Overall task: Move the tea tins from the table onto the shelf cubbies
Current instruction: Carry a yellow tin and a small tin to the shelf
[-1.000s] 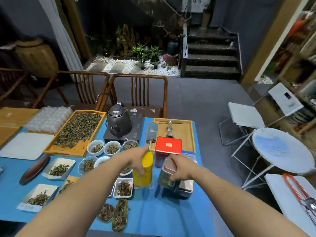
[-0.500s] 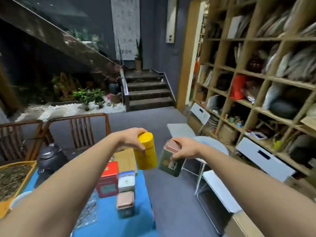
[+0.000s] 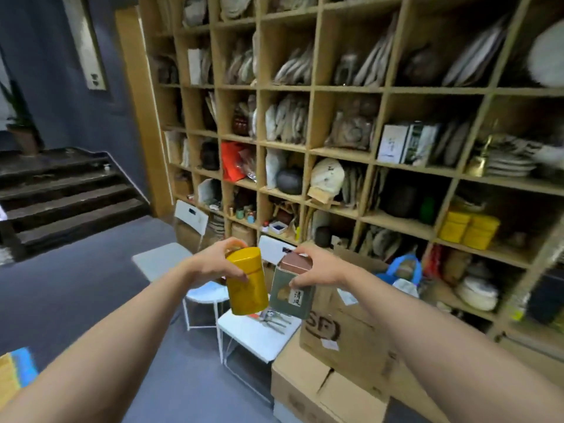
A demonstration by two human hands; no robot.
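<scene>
At right, a shelf cubby (image 3: 488, 236) holds stacked yellow tins (image 3: 468, 232). At centre, the left hand (image 3: 213, 261) grasps the yellow tin (image 3: 247, 282); the right hand (image 3: 320, 268) grips the green tin (image 3: 290, 290) just beside it.

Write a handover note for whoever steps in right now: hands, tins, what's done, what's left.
Left hand: grips the round yellow metal tea tin near its top, tin in the air and tilted.
Right hand: grips the square green tea tin with the copper lid by the lid, also in the air.
Place: both tins are in front of the wooden cubby shelf, above the white folding chairs and cardboard boxes.
Done: both tins are picked up and carried toward the shelf.
Left: set each in a cubby. Matching yellow tins already sit in a cubby on the right. Any tins remaining on the table are out of view.
</scene>
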